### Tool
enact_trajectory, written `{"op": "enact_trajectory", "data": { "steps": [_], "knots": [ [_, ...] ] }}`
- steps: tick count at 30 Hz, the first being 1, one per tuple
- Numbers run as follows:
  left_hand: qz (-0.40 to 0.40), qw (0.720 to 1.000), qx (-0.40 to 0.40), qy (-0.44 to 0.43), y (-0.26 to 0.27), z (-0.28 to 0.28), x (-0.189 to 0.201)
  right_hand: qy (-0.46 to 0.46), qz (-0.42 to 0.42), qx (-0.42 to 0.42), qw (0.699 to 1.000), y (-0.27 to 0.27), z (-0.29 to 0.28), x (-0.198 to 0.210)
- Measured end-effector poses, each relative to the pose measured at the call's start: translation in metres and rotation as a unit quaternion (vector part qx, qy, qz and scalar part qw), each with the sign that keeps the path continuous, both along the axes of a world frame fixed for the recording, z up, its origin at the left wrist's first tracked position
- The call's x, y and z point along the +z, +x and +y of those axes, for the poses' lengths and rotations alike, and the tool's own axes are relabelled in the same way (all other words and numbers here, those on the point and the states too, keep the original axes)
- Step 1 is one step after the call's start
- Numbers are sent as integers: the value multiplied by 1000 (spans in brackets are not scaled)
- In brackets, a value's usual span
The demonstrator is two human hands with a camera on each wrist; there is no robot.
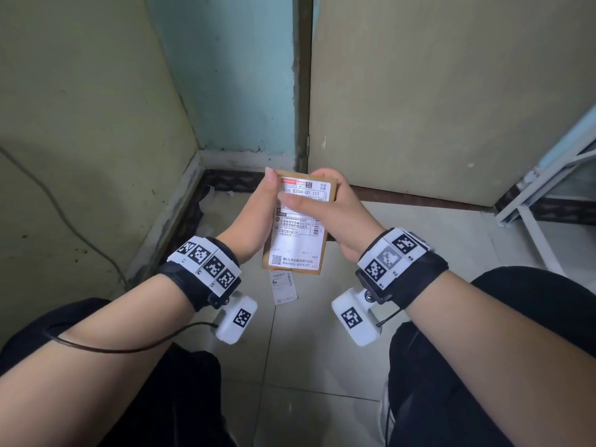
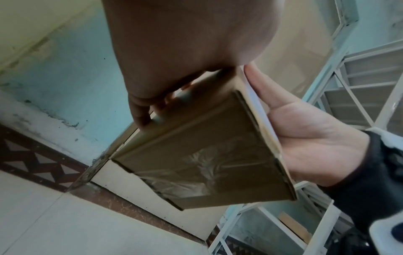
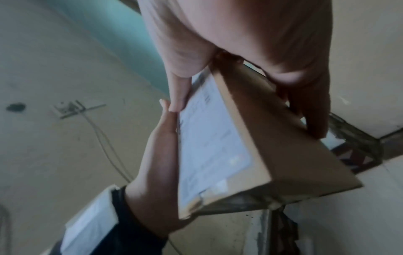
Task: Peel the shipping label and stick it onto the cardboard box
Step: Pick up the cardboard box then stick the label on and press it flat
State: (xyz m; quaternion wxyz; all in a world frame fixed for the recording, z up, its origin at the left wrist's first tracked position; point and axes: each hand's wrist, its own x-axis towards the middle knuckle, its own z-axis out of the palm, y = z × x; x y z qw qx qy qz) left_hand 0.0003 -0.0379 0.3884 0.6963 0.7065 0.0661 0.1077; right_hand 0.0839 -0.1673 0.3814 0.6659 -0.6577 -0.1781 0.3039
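A small brown cardboard box [image 1: 332,195] is held in the air between both hands. A white printed shipping label [image 1: 298,243] lies flat on its top face and covers most of it. My left hand [image 1: 261,201] grips the box's left edge, thumb up at the far left corner, fingers [image 2: 139,117] curled under the box's underside [image 2: 207,155]. My right hand [image 1: 335,204] grips the right side, with its thumb [image 3: 179,96] laid across the upper part of the label [image 3: 213,138] and its fingers [image 3: 314,112] under the box [image 3: 283,146].
A small printed paper slip [image 1: 283,287] lies on the tiled floor just below the box. Walls meet in a corner ahead, with a door [image 1: 435,91] to the right. A white metal rack [image 1: 541,195] stands at the right. A cable [image 1: 64,217] hangs on the left wall.
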Motion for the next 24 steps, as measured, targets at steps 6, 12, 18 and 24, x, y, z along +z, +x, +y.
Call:
{"op": "enact_trajectory", "data": {
  "steps": [6,12,18,24],
  "knots": [
    [23,998,-35,52,0,-1,-7,22,97,-87,991,1,3,11],
    [14,999,-27,35,-2,-6,-4,10,82,-76,994,-3,6,9],
    [41,997,15,-68,-1,-1,3,29,9,-13,999,-9,8,-3],
    [71,989,62,-118,-2,10,10,33,-49,74,996,-13,12,-7]
  ]
}}
